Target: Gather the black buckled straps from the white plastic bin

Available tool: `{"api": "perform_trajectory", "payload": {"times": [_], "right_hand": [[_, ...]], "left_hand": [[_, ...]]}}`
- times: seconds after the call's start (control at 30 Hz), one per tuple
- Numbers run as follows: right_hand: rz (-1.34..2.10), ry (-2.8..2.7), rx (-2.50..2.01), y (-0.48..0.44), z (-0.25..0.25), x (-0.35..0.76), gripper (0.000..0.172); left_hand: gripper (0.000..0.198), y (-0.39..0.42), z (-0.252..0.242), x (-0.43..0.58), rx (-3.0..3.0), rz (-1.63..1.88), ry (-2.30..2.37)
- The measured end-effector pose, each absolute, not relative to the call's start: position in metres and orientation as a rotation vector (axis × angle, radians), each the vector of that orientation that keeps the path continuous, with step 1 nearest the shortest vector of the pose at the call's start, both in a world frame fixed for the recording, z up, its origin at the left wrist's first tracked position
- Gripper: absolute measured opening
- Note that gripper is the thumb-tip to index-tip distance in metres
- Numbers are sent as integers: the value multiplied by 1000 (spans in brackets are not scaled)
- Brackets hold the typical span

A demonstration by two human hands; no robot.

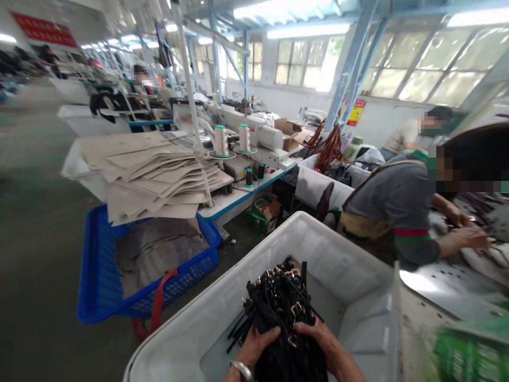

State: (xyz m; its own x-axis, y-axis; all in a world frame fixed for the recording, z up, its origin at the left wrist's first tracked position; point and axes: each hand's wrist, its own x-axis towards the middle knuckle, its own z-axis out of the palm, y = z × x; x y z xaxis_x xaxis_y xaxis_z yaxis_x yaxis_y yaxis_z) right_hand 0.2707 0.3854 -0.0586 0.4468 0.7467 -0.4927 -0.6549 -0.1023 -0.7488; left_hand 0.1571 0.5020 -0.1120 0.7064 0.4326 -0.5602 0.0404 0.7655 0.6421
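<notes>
Factory floor, smooth white plastic tub near: a bundle of black straps with brass buckles is clasped by the left hand and right hand, fingers curled tight around it.

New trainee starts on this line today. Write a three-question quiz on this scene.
1. True or false: both hands grip the bundle of black straps over the white bin.
2. Which wrist wears a silver bracelet?
3. What lies in the blue basket? A) thread cones B) grey cut pieces C) buckles

Key:
1. True: left hand and right hand both clasp it.
2. The left.
3. B.
</notes>
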Motion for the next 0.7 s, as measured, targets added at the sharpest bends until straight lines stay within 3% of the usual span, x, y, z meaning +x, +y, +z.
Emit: {"api": "perform_trajectory", "payload": {"times": [0.3, 0.7], "right_hand": [[794, -149, -1196, 345, 87, 226, 56], [484, -172, -982, 266, 234, 243, 58]], "left_hand": [[75, 489, 46, 148, 808, 63, 560], [45, 443, 240, 200, 1288, -184, 383]]}}
